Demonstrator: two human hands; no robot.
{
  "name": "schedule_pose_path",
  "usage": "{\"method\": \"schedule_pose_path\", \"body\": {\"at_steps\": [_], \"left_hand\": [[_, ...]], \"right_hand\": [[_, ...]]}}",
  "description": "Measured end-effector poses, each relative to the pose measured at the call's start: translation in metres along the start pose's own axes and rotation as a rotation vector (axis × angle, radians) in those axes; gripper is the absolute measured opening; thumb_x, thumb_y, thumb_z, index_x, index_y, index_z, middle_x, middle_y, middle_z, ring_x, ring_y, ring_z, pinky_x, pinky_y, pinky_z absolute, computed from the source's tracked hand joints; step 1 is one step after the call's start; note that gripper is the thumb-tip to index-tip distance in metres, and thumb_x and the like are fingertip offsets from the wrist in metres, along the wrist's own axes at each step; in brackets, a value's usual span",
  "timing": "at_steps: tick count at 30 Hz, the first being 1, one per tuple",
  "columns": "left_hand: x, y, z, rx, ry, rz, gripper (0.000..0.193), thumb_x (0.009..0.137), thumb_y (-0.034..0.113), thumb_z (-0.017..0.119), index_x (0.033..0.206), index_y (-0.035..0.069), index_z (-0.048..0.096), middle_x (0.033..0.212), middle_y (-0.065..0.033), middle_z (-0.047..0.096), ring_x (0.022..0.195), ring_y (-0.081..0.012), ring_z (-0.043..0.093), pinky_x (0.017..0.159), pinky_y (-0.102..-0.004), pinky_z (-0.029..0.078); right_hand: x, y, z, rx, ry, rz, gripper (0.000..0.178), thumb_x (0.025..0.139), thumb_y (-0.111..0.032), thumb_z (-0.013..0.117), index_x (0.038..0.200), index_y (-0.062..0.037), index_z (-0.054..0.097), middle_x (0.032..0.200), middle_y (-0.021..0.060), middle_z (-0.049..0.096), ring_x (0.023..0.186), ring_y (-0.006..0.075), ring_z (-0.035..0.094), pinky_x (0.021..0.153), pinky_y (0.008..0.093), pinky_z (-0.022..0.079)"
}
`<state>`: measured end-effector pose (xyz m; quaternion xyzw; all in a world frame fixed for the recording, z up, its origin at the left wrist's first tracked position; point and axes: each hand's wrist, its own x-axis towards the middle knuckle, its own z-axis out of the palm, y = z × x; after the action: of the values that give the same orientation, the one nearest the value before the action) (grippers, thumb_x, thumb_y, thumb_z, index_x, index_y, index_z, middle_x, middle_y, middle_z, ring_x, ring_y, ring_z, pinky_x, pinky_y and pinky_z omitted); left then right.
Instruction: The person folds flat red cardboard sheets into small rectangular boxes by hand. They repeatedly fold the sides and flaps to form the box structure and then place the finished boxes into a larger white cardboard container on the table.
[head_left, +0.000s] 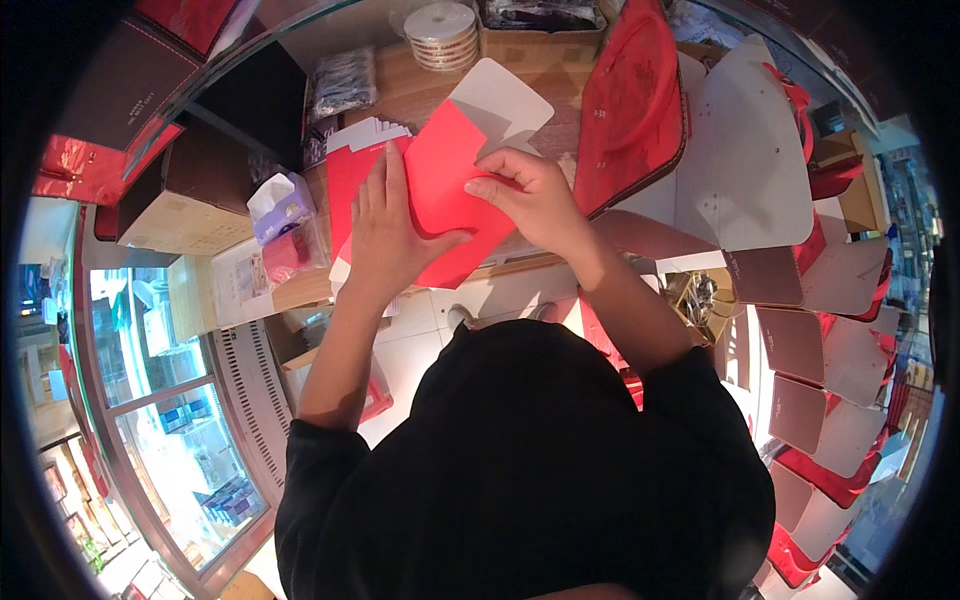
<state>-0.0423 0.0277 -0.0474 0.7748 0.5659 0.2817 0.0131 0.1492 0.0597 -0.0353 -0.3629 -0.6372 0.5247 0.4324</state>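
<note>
A flat red folded card (pixel 455 185) with a white flap (pixel 510 95) at its far end lies tilted in front of me on the wooden table. My left hand (pixel 385 230) rests flat along its left side, fingers stretched out and thumb spread over the red face. Pinched between thumb and fingers of my right hand (pixel 535 200) is the card's right edge. Under and beside my left hand lies a stack of similar red cards (pixel 345 185), with white flaps fanned at the far end. My left palm hides part of that stack.
Behind the cards stand a spool of ribbon (pixel 440 35) and plastic-wrapped packets (pixel 343 82). To the left are a purple tissue box (pixel 280 205) and a brown carton (pixel 185 190). Red gift bags (pixel 635 100) and large white boards (pixel 745 150) crowd the right.
</note>
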Motion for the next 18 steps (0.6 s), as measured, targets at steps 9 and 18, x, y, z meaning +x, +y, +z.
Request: {"method": "schedule_pose_path", "body": {"at_steps": [9,18], "left_hand": [[-0.002,-0.003,0.011,-0.482,-0.079,-0.191,0.092,0.067,0.028,0.079,0.136,-0.001,0.027,0.116,-0.0204,0.052,0.102,-0.0298,0.058,0.084,-0.0369,0.050],[-0.009,-0.007,0.006,-1.104,0.172,-0.533,0.056,0.077,0.015,0.071,0.121,-0.003,0.040,0.109,-0.0150,0.056,0.098,-0.0217,0.057,0.084,-0.0340,0.049]], "right_hand": [[0.005,-0.016,0.001,-0.442,0.195,-0.461,0.038,0.078,-0.011,0.069,0.112,-0.0027,0.055,0.112,0.0111,0.059,0.106,0.0187,0.054,0.089,0.0320,0.043],[-0.019,0.015,-0.003,0.370,0.034,0.083,0.082,0.078,-0.023,0.071,0.141,-0.0013,0.022,0.140,0.0185,0.032,0.129,0.0244,0.032,0.105,0.0379,0.029]]}}
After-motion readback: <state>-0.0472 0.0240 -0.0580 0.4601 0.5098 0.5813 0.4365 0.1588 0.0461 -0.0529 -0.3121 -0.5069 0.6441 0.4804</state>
